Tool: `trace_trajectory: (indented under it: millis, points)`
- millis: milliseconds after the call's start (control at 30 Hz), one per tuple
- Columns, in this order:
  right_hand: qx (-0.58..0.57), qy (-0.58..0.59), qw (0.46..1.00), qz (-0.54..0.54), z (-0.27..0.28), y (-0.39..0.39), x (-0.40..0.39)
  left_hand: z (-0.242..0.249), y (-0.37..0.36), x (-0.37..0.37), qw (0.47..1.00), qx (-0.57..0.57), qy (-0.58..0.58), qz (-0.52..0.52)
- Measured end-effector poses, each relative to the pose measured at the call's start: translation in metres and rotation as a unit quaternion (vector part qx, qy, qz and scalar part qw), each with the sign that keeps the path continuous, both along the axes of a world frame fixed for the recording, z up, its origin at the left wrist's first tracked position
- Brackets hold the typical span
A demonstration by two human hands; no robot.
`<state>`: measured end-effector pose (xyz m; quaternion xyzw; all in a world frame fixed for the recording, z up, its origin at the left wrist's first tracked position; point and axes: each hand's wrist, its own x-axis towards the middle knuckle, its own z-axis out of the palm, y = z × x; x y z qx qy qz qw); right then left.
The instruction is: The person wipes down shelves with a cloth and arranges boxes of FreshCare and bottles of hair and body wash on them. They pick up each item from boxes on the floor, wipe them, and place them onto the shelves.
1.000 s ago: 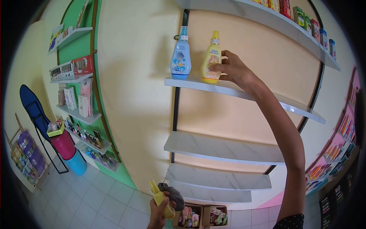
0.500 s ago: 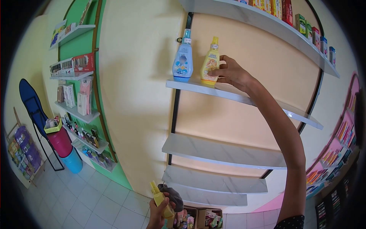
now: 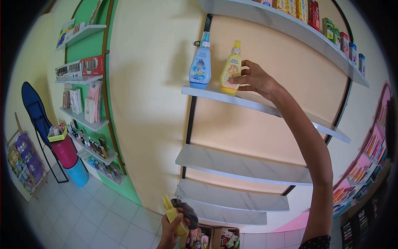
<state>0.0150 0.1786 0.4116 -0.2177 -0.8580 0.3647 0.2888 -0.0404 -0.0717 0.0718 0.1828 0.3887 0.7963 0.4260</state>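
A yellow bottle (image 3: 230, 74) stands upright on the second shelf from the top (image 3: 253, 101). My right hand (image 3: 257, 80) is wrapped round its right side, thumb across the front. To its left, a little apart, stands a blue bottle (image 3: 200, 65) near the shelf's left end. Low in the view my left hand (image 3: 169, 230) grips a second yellow bottle (image 3: 174, 216), which leans to the left. A dark grey cloth (image 3: 187, 212) is bunched beside that bottle, against my left fingers.
Boxed goods (image 3: 314, 15) line the top shelf (image 3: 282, 25). Lower shelves (image 3: 244, 164) lie below my right arm. Cardboard boxes of products (image 3: 218, 236) sit on the floor. At left are stocked shelves (image 3: 85, 118), a pink bin (image 3: 64, 152) and a blue ironing-board-like object (image 3: 35, 103).
The view has shifted slightly. My right hand remains at the yellow bottle on the shelf, and my left hand still holds the other one.
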Motion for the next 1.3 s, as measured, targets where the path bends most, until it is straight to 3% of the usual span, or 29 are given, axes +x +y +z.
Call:
trace_trajectory:
  millis: [533,867,933,1000,1067,1100,1167,1200,1233,1267,1300]
  points:
    - [0.027,-0.008,0.999,-0.022,-0.001,0.018,-0.016,0.0,-0.008,0.004,1.0,0.003,-0.01,0.01]
    - [-0.017,-0.02,0.999,-0.022,0.0,0.019,-0.009,0.0,-0.006,0.006,1.0,-0.001,-0.008,0.0]
    - [-0.01,-0.024,0.999,-0.029,0.002,0.017,0.0,0.005,-0.007,0.007,0.998,0.014,-0.059,-0.007]
    - [0.051,0.1,0.992,-0.055,-0.001,0.007,0.019,0.004,-0.008,0.006,0.997,0.024,-0.065,-0.018]
    - [0.22,0.246,0.942,-0.064,-0.02,-0.016,0.046,0.002,-0.008,0.005,0.996,0.036,-0.076,-0.027]
    - [0.25,0.329,0.909,-0.058,-0.04,-0.036,0.059,0.0,-0.007,0.003,0.993,0.064,-0.079,-0.057]
    - [0.201,0.432,0.872,-0.107,-0.119,-0.066,0.081,0.0,-0.006,0.003,0.989,0.093,-0.083,-0.082]
    - [0.099,0.498,0.86,0.049,-0.18,-0.063,0.088,0.004,-0.006,0.003,0.977,0.131,-0.098,-0.138]
    - [0.075,0.4,0.911,0.062,-0.223,-0.088,0.086,0.008,-0.004,0.004,0.96,0.168,-0.113,-0.193]
    - [0.19,0.121,0.973,0.042,-0.249,-0.105,0.093,0.012,-0.002,0.004,0.961,0.168,-0.112,-0.189]
    - [0.021,0.055,0.991,0.123,-0.267,-0.124,0.085,0.016,0.0,0.006,0.946,0.185,-0.128,-0.232]
